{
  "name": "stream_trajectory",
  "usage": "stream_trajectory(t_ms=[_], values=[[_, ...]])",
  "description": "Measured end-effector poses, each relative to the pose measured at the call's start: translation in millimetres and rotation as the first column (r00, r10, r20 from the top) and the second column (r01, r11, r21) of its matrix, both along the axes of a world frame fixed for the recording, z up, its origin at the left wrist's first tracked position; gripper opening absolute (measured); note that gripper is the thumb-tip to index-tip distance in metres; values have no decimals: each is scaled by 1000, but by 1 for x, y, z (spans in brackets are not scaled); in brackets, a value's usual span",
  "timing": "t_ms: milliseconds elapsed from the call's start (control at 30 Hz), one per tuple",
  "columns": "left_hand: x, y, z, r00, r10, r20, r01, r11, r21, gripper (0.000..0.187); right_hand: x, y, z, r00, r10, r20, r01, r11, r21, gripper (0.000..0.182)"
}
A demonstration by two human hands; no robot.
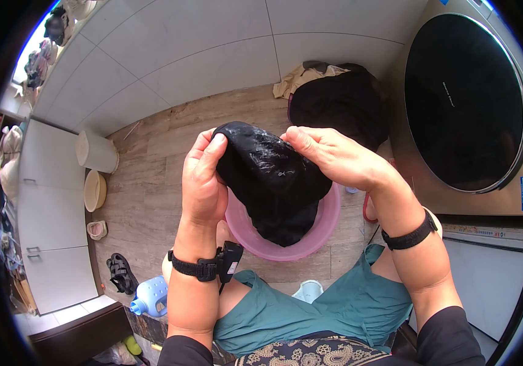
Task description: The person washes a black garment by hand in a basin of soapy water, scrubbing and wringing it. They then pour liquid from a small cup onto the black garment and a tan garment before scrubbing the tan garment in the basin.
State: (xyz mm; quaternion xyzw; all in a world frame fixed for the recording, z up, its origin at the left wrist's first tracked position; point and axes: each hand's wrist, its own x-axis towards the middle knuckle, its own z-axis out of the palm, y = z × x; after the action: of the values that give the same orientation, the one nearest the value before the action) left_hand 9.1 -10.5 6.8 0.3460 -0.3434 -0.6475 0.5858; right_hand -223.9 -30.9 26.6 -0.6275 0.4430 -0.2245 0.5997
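A black cloth [267, 183] with whitish smears on its upper part hangs over a pink basin [324, 229]. My left hand [205, 177] grips the cloth's upper left edge, thumb on top. At the cloth's upper right is my right hand [335, 155], its fingers together and bent towards the fabric; the fingertips are partly hidden, and it appears to pinch the edge. The cloth's lower part drops inside the basin and hides much of its interior.
Dark clothes [341, 100] lie on the floor by the wall. A washing machine [396, 116] stands at the right. At the left are white cabinets [54, 213], a white bin [100, 152], a beige basin [95, 190], a black sandal [121, 273] and a blue bottle [151, 297].
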Motion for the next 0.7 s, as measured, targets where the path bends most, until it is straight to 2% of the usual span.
stream_trajectory(t_ms=[133,267,467,700], values=[[1,1,0,1000,-24,16,23,1000,21,15,-1,-2,-16,999,38,21,-38,999,-37,45],[0,1,0,999,-23,32,22,1000,22,18,2,3,-11,990,57,126,-61,998,24,35],[-3,1,2,1000,-9,10,9,1000,30,19,4,4,-3,996,17,89,-25,995,92,31],[-6,2,1,999,37,29,-38,999,19,18,6,4,-11,996,-9,85,15,998,-67,41]])
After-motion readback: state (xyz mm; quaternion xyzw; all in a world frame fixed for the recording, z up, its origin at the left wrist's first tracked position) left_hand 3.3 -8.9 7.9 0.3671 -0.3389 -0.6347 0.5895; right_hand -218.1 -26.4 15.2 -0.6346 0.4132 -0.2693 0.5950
